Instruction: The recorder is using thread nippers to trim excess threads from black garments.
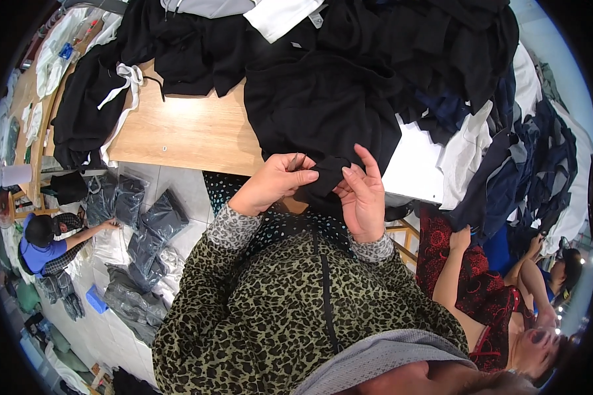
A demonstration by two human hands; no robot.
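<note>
A black garment (316,92) drapes over the near edge of the wooden table, with one end gathered up in front of my body. My left hand (273,184) is closed on that end, thumb pressed on the cloth. A small pointed metal thing (295,162), perhaps the tip of thread snips, sticks up from the same hand; most of it is hidden. On the other side of the cloth, my right hand (362,197) pinches the edge between thumb and fingers, with one finger raised away.
Black garments (201,52) heap along the table (184,128). A white board (412,161) and dark blue clothes (537,171) lie at right. A co-worker in red and black (471,283) handles cloth there. Bagged garments (155,224) cover the floor at left, near a person in blue (46,243).
</note>
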